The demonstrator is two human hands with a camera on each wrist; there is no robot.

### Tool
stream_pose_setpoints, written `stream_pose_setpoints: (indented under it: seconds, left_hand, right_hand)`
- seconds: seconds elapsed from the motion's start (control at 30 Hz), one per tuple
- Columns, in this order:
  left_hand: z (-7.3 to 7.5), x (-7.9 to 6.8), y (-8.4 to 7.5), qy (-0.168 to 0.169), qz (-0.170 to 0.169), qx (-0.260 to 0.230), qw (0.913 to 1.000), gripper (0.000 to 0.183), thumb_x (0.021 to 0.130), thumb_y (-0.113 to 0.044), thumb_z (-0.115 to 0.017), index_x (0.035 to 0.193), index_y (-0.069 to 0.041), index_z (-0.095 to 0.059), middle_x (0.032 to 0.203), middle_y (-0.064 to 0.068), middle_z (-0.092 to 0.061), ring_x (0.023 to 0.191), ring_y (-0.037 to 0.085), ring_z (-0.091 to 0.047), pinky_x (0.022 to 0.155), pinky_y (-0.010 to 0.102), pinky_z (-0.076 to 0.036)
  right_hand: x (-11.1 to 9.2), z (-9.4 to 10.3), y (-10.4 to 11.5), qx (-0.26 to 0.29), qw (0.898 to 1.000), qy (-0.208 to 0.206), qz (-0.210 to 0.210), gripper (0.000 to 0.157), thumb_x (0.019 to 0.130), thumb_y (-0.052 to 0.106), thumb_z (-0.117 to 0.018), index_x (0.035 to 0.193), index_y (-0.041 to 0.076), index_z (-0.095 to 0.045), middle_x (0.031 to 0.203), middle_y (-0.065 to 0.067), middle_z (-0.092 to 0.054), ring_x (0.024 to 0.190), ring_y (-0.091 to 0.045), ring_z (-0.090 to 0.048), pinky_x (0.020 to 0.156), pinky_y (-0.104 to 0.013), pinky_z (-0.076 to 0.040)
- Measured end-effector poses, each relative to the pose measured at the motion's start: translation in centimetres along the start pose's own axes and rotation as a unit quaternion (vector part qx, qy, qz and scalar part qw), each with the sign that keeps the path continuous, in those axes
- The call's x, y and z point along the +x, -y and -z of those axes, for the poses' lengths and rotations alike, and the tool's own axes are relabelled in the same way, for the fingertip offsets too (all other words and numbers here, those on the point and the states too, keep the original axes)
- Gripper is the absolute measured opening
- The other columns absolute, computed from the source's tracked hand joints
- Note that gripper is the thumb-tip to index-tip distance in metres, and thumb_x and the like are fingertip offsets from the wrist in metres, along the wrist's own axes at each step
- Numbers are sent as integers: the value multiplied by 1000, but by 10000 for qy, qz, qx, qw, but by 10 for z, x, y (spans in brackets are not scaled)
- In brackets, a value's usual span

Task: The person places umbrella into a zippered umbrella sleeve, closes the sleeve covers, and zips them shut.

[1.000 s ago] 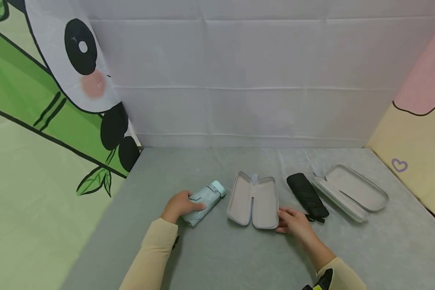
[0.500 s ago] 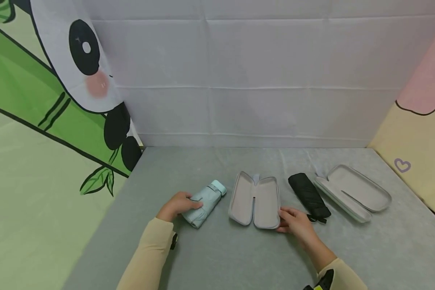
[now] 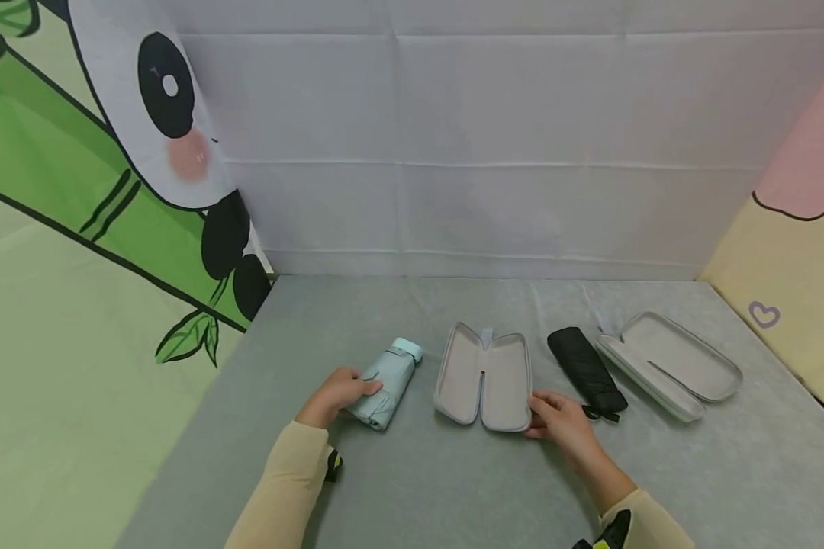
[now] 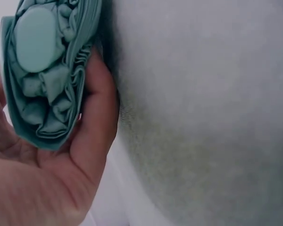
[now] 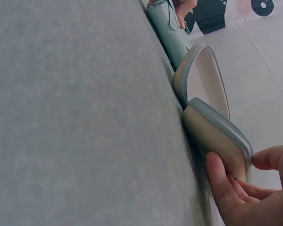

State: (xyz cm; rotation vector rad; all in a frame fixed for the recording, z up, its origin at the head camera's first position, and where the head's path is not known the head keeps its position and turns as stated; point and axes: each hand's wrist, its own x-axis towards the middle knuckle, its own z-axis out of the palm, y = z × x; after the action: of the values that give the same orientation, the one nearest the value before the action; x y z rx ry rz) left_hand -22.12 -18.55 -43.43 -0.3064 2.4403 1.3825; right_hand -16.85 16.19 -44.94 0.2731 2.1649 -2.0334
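My left hand (image 3: 335, 395) grips a light blue folded umbrella (image 3: 389, 383) by its lower half, fingers on one side and thumb on top. Its capped end points away and slightly right. In the left wrist view, the umbrella's gathered fabric (image 4: 47, 103) and the oval end of its handle (image 4: 36, 40) show between fingers and thumb. To the right, a pale grey zip case (image 3: 505, 385) lies spread open, inside facing up. My right hand (image 3: 564, 424) pinches the near right corner of this case; the right wrist view shows thumb and fingers (image 5: 218, 176) at its outer wall.
A black folded umbrella (image 3: 586, 370) with a wrist strap lies just right of the right hand. Beside it, a second grey zip case (image 3: 648, 377) lies open. Everything is on a grey cloth-covered table (image 3: 412, 488), with a white backdrop (image 3: 487, 137) behind.
The light blue umbrella has turned a little in my left hand's grip, its capped end swinging slightly left. My right hand and the grey case stay in place.
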Motion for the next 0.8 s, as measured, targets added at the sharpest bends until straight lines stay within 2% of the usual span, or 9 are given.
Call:
stream_pose_setpoints:
  seconds: [0.07,0.13,0.23,0.3,0.43,0.6,0.8]
  left_hand:
    - [-1,0,2,-10,49,-98,9999,43,88,-26,-65,111,9,-54,94,15,-55,79,25,-52,67,34,-45]
    - [0,-1,3,0,90,-180,9998,52,89,-27,-64,121,11,-49,107,21,-54,87,28,-53,74,39,-46]
    - [1,-2,4,5,156,-367,9992,67,90,-29,-62,134,13,-36,128,28,-44,104,34,-50,84,46,-44]
    - [1,-3,4,-1,168,-509,9986,73,91,-30,-62,138,14,-29,135,30,-37,111,36,-47,88,48,-42]
    - [2,-4,3,-50,148,-779,9968,70,92,-30,-60,136,15,-30,130,30,-42,108,36,-49,85,45,-44]
    - [3,-6,1,-72,71,-1068,9942,67,89,-33,-63,130,15,-39,112,23,-54,93,30,-55,78,38,-48]
    - [6,-8,-8,-20,8,-1287,9917,65,90,-34,-62,129,14,-41,109,20,-55,95,28,-55,81,39,-46]
  right_hand:
    - [0,0,0,-3,10000,11,5,41,97,8,-49,127,-19,-41,97,-18,-61,74,-18,-62,62,-30,-54]
    - [0,0,-1,-6,10000,7,22,41,97,7,-48,127,-19,-41,97,-18,-61,74,-18,-62,62,-29,-54]
    - [0,0,-1,13,10000,1,59,40,97,7,-48,127,-19,-41,97,-19,-61,74,-17,-62,62,-29,-54]
    - [1,0,-1,42,10000,-35,67,39,97,6,-48,127,-19,-42,97,-19,-61,74,-17,-63,62,-29,-54]
    - [0,0,-2,46,10000,-47,61,39,96,6,-47,127,-18,-42,99,-20,-61,74,-17,-63,62,-29,-54]
    - [0,0,-2,-18,10000,-32,68,39,96,6,-46,127,-18,-42,100,-22,-61,75,-18,-63,63,-29,-54]
    - [1,-1,0,-5,9999,-51,97,39,96,6,-47,126,-18,-43,98,-21,-62,75,-18,-63,63,-29,-55]
